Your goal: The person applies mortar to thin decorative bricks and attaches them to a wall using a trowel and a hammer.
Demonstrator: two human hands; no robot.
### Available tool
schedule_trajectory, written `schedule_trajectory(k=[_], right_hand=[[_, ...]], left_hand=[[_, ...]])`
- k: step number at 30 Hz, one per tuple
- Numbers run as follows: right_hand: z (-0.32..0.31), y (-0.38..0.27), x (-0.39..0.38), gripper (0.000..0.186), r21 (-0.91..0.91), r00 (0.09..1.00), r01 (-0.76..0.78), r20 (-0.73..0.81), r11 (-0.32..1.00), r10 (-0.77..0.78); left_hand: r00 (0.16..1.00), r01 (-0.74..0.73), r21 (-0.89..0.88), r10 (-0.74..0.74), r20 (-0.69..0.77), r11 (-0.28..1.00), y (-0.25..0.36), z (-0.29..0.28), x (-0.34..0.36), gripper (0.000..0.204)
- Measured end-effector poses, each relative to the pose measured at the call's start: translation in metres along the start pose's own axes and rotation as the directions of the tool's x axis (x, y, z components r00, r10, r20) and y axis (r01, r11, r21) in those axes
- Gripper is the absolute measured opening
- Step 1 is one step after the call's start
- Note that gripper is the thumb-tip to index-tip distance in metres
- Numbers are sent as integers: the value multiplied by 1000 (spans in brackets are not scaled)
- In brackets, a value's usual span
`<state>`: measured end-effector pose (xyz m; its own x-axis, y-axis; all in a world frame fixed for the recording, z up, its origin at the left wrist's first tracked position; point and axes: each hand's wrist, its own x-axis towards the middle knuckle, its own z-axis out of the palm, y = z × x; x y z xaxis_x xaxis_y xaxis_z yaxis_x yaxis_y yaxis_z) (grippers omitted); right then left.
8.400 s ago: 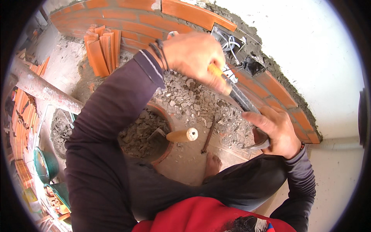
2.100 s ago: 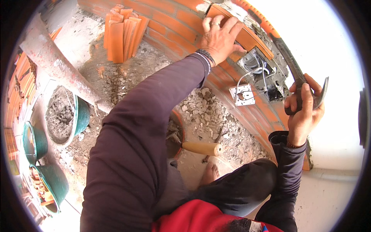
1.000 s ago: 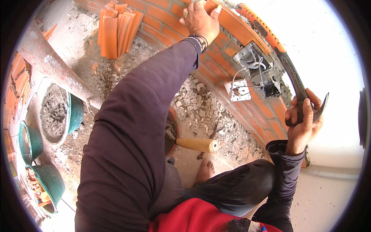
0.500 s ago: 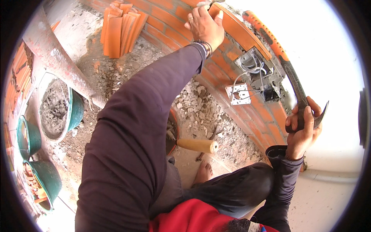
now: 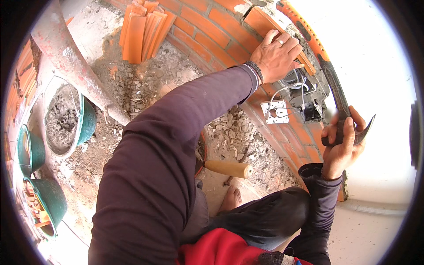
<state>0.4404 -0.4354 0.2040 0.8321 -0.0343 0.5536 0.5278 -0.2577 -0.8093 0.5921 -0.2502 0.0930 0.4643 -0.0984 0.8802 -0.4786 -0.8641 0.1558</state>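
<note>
Orange, long, flat brick (image 5: 260,21) is sitting in the top row, left grip (image 5: 276,56) resting unclenched over it, right grip (image 5: 342,152) clutching an orange-handled, black-metal hammer (image 5: 329,73). Lower orange brick courses (image 5: 194,21) are looking laid; that square white plate (image 5: 282,117) is hanging loose, not fixed yet.

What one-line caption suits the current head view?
Left hand on an orange brick strip topping the brickwork; right hand holding a hammer by its head.

It was a building site; a brick-faced wall (image 5: 221,23) stood unfinished; loose wires (image 5: 293,81) spilled from an electrical box (image 5: 311,86); rubble (image 5: 229,130) littered the floor (image 5: 213,194); a green bucket (image 5: 89,121) held mortar (image 5: 62,118).
</note>
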Motion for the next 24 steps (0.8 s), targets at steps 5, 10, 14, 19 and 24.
schedule_trajectory(k=[5,10,14,19,24], right_hand=[[6,0,2,32,-78,1000,-25,9,997,26],[9,-1,4,34,-78,999,-36,5,996,36],[7,0,4,35,-82,999,-31,2,996,32],[-6,-3,6,34,-49,998,-19,-62,999,16],[-41,-12,5,34,-24,994,6,-113,1000,-9]], left_hand=[[1000,-17,69,17,-3,997,1,0,2,43],[997,-15,136,5,75,991,2,-4,1,47],[999,-7,114,3,38,993,-1,0,-1,44],[998,8,-13,-7,55,1000,-7,-7,2,43],[999,17,82,-13,-46,996,-40,-12,2,46]])
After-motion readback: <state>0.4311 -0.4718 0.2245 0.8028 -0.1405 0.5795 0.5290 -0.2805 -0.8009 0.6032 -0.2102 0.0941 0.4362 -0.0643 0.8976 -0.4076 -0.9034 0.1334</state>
